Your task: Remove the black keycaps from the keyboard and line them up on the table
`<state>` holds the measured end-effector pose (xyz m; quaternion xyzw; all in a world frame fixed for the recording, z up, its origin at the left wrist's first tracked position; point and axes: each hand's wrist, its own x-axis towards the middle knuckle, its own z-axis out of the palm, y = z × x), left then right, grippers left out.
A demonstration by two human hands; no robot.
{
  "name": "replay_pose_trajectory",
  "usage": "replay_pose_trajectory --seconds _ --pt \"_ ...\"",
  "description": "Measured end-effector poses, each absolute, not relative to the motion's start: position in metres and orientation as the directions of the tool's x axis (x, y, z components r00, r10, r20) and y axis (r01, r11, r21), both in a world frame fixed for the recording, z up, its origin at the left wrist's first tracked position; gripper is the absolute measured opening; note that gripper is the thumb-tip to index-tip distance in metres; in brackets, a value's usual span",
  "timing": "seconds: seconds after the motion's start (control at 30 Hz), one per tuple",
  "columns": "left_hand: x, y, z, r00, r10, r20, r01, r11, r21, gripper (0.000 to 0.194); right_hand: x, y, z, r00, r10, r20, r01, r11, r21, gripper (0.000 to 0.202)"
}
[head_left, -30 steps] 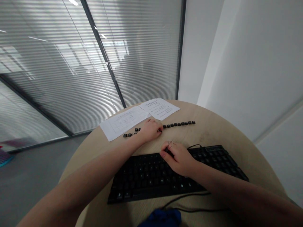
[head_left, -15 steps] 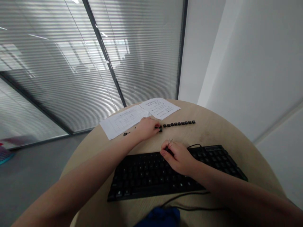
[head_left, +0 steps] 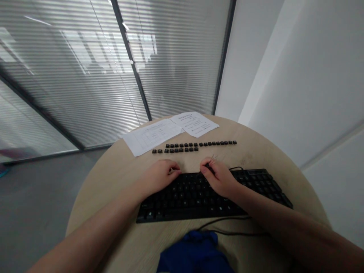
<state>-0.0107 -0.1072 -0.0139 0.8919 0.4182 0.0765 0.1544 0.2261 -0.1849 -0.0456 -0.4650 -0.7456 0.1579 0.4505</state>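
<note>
A black keyboard lies on the round wooden table. My left hand is at its upper left edge, thumb and fingertips curled close together; what is between them is too small to make out. Over the keyboard's top middle, my right hand is closed around a small dark tool with thin wires sticking up, like a keycap puller. Beyond the hands, small black keycaps stand in two rows, a longer far row and a shorter near row.
Two printed paper sheets lie at the table's far side. A blue cloth is at the near edge, with a black cable between it and the keyboard. Glass panels with blinds and a white wall rise beyond the table.
My left hand has moved back from the keycap rows to the keyboard's upper edge, uncovering the rows. My right hand still holds the dark tool. The view has shifted slightly.
</note>
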Motion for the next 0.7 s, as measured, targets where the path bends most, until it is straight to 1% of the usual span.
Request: replay_pose_trajectory --seconds 0.1,0.27,0.37,0.47,0.57,0.7 --pt "-0.011 -0.102 -0.021 0.649 0.760 0.032 0.719 -0.626 0.301 0.027 0.229 -0.186 -0.036 -0.124 0.870 0.477 0.541 0.462 -0.702 0.018" --pt "-0.012 -0.096 -0.029 0.678 0.734 0.032 0.703 -0.661 0.263 0.033 0.241 -0.187 -0.016 -0.213 0.933 0.291 0.564 0.360 -0.743 0.023" --pt "-0.013 -0.096 -0.032 0.661 0.750 0.019 0.720 -0.642 0.263 0.036 0.248 -0.184 -0.019 -0.212 0.950 0.230 0.550 0.311 -0.775 0.027" --pt "-0.013 -0.095 -0.033 0.646 0.763 0.014 0.730 -0.623 0.281 0.035 0.251 -0.180 -0.031 -0.186 0.967 0.172 0.484 0.243 -0.841 0.032" --pt "-0.014 -0.094 -0.033 0.647 0.762 0.014 0.724 -0.620 0.303 0.032 0.252 -0.178 -0.041 -0.166 0.975 0.149 0.432 0.208 -0.878 0.035" --pt "-0.014 -0.092 -0.033 0.649 0.761 0.007 0.720 -0.617 0.318 0.031 0.254 -0.177 -0.046 -0.199 0.966 0.166 0.438 0.239 -0.867 0.036"
